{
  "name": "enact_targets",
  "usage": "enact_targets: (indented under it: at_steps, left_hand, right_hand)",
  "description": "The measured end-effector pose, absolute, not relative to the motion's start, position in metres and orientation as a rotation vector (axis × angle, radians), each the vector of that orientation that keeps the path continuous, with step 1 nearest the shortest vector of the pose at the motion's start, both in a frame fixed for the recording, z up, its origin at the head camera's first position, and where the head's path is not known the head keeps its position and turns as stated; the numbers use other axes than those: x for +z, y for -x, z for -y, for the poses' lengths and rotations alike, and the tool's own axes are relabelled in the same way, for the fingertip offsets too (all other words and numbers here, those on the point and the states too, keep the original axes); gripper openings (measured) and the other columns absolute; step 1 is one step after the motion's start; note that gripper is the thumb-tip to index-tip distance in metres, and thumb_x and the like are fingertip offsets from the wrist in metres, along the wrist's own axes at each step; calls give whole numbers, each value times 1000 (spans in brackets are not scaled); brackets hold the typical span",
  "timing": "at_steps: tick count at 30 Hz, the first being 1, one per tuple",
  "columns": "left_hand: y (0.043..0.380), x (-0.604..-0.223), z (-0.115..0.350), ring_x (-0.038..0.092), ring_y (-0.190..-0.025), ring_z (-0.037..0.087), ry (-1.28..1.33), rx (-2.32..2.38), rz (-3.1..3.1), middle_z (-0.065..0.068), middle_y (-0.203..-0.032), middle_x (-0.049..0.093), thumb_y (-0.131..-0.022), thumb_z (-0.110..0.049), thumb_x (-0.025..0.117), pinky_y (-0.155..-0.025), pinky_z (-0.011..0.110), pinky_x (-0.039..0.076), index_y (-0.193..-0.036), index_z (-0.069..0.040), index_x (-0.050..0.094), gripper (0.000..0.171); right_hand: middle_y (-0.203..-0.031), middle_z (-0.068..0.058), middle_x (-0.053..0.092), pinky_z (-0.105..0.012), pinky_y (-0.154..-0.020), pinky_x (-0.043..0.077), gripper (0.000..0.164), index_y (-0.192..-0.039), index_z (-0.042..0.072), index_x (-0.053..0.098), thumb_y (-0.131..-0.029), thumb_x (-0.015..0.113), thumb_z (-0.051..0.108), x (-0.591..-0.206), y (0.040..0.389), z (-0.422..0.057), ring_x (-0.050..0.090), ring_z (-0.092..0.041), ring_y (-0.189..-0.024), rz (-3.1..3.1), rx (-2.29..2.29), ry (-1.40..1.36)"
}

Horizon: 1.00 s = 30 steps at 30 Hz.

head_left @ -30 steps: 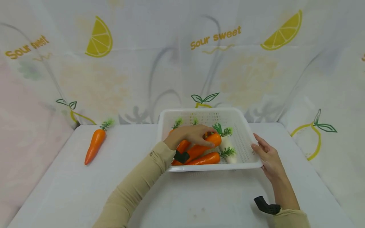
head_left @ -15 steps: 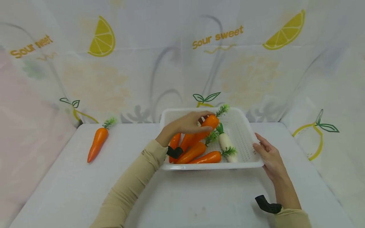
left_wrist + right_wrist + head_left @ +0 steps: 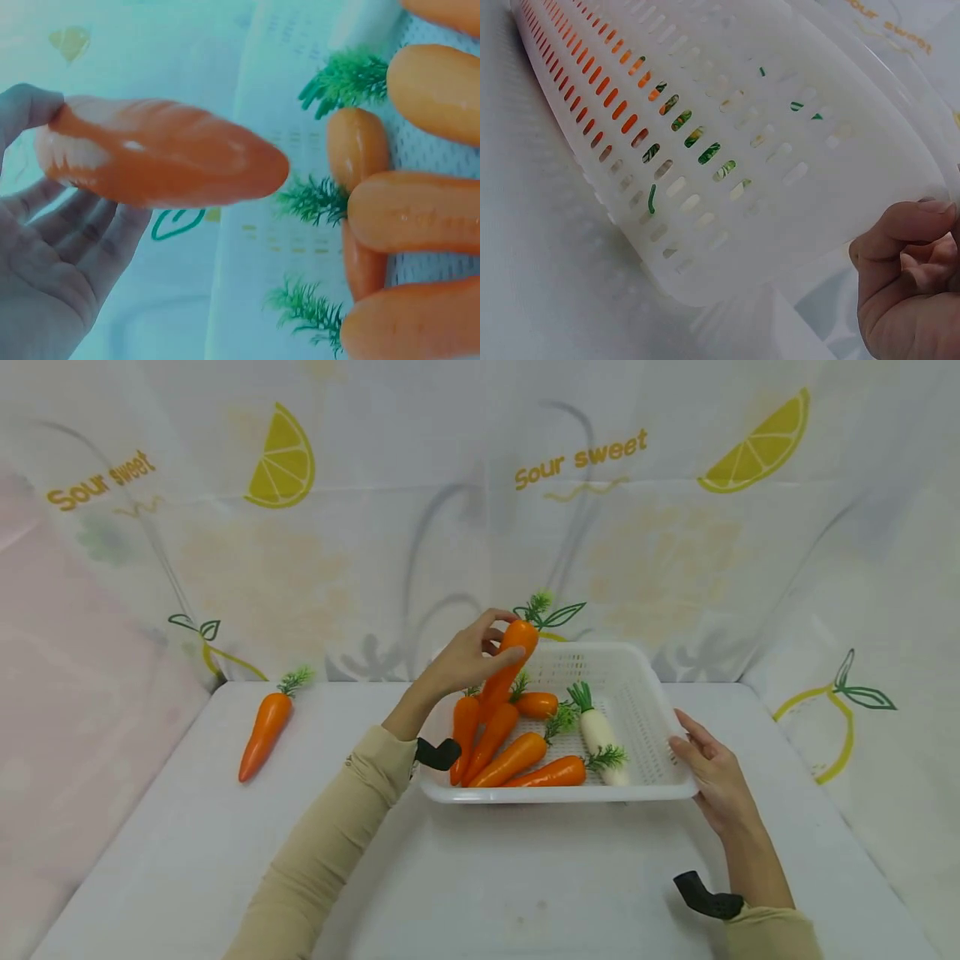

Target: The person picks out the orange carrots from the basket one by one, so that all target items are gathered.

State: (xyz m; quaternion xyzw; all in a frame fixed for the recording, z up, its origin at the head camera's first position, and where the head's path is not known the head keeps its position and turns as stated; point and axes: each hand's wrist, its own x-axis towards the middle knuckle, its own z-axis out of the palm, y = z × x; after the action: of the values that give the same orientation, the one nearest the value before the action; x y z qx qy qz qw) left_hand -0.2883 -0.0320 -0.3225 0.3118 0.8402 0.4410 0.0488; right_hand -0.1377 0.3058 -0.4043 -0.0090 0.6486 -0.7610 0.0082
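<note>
My left hand (image 3: 467,662) grips an orange carrot (image 3: 517,647) near its leafy end, over the back left of the white basket (image 3: 555,794). In the left wrist view the held carrot (image 3: 172,157) hangs apart from the others, thumb (image 3: 34,109) on one side and fingers on the other. Several more carrots (image 3: 512,762) lie in the basket, mostly on its left, and a white radish (image 3: 597,731) with green leaves is right of them. My right hand (image 3: 720,785) holds the basket's right rim; the right wrist view shows this hand (image 3: 911,292) at the rim, thumb bent.
A single carrot (image 3: 266,735) lies on the white table (image 3: 360,893) at the left, leaves toward the back. Behind the table hangs a pale cloth (image 3: 420,543) with lemon prints. The slotted basket wall (image 3: 705,165) fills the right wrist view.
My left hand has lifted one carrot from among the others and carried it up, back and to the left. The right hand keeps its hold on the basket rim.
</note>
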Motion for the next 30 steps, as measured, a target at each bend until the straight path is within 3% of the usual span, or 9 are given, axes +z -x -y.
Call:
enact_targets:
  at_steps: [11, 23, 30]
  left_hand:
    - [286, -325, 81, 61, -93, 27, -734, 1523, -2706, 12, -128, 56, -91, -35, 61, -79, 37, 53, -136, -19, 45, 50]
    - [281, -334, 139, 59, -98, 29, -395, 1679, -2723, 12, -134, 51, -89, -48, 58, -79, 36, 50, -141, -22, 42, 60]
    - [277, -350, 167, 58, -104, 33, -281, 1667, -2739, 15, -135, 50, -90, -49, 57, -86, 43, 50, -142, -20, 41, 62]
  right_hand:
    - [-113, 15, 61, -20, -72, 55, 63, -151, 9, 19, -97, 51, 15, -403, 136, -304, 62, 1, -95, -2042, -2361, 6]
    - [-116, 15, 60, -21, -72, 55, 60, -151, 11, 21, -98, 49, 14, -404, 133, -303, 61, 0, -96, -2042, -2360, 21]
    - [-115, 16, 61, -24, -71, 56, 61, -151, 12, 20, -98, 49, 15, -402, 133, -303, 62, 0, -96, -2041, -2340, 7]
